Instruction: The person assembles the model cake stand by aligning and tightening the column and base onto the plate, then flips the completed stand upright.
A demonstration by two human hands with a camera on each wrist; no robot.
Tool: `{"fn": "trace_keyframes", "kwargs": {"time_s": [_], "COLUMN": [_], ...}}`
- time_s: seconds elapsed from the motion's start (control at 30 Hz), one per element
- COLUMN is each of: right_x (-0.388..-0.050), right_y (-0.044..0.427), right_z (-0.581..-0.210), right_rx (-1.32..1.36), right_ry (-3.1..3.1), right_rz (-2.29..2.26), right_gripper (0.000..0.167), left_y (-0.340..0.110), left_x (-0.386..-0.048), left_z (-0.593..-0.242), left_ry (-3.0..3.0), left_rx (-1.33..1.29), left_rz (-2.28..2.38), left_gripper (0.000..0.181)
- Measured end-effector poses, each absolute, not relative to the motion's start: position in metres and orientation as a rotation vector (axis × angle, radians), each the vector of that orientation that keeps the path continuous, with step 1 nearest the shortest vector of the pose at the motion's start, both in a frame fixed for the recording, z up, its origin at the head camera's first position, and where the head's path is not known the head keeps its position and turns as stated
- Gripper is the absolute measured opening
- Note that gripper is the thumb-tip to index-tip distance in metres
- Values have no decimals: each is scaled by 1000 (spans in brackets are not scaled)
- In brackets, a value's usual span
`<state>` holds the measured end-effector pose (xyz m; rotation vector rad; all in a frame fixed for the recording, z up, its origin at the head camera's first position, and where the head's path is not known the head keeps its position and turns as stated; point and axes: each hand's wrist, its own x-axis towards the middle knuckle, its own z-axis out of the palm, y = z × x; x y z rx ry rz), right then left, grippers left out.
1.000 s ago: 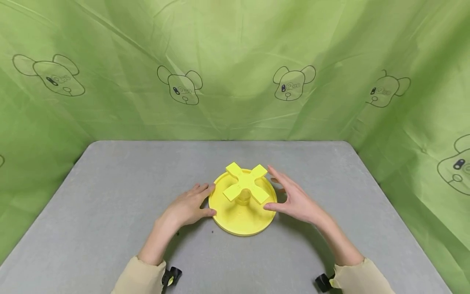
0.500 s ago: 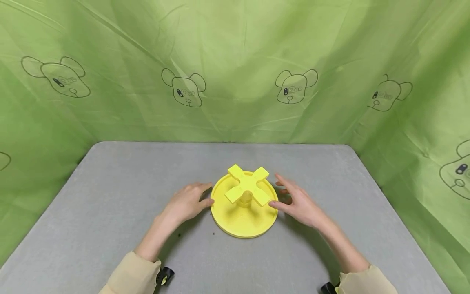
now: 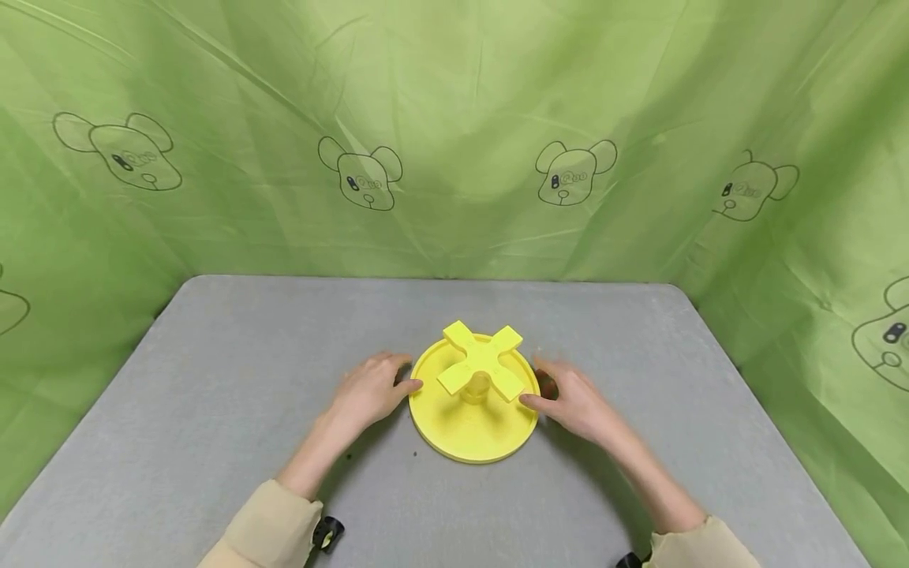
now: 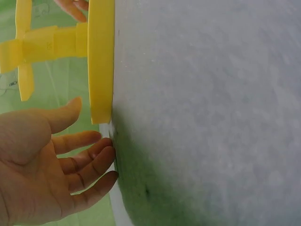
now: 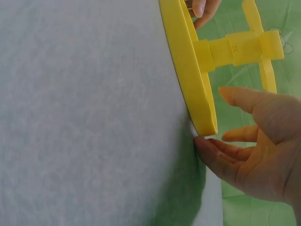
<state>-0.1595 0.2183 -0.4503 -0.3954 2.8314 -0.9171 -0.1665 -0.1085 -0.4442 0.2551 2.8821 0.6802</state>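
On the table lies a yellow round tray (image 3: 454,438) with a raised rim. A short yellow post (image 4: 54,42) rises from its middle, capped by a flat four-armed cross (image 3: 480,363); the post bears "32" in the right wrist view. My left hand (image 3: 371,390) is at the tray's left side, thumb above the rim and fingers bent lightly beside it; the left wrist view shows a gap between them. On the right side my right hand (image 3: 575,401) has its thumb over the rim, while a fingertip (image 5: 203,142) is at the rim's lower edge, perhaps touching.
The grey table (image 3: 213,379) spreads around the tray on all sides. Green cloth (image 3: 461,205) with printed bear heads hangs behind and beside it. Small dark specks lie on the table near the left forearm. A black wrist camera (image 3: 328,535) sits at the left sleeve.
The left thumb has moved away from me along the rim. The right hand's fingers have drawn nearer to the tray's right side. The whole head view has shifted slightly.
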Motion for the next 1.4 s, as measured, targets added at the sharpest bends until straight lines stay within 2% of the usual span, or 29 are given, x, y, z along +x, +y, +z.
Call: {"fn": "trace_keyframes", "kwargs": {"time_s": [0.53,0.77,1.07,1.4], "right_x": [-162,-162,-164,-166], "right_y": [204,203,200,200], "right_z": [-448,-449,-451,-452], "right_rx": [-201,-195,-252,-277], "right_ry": [2738,2766,2834,2872], "right_rz": [-892,-867,-806,-827], "right_gripper": [64,63,61,59], "left_y": [-98,-96,-97,-91], "left_x": [-169,-169,-172,-174], "left_z": [-448,-450,-454,-452], "left_ry": [2845,2884,2891,2834], "left_rx": [270,330,348,354], "left_rz": [621,622,668,776], "left_gripper": [59,47,47,27]}}
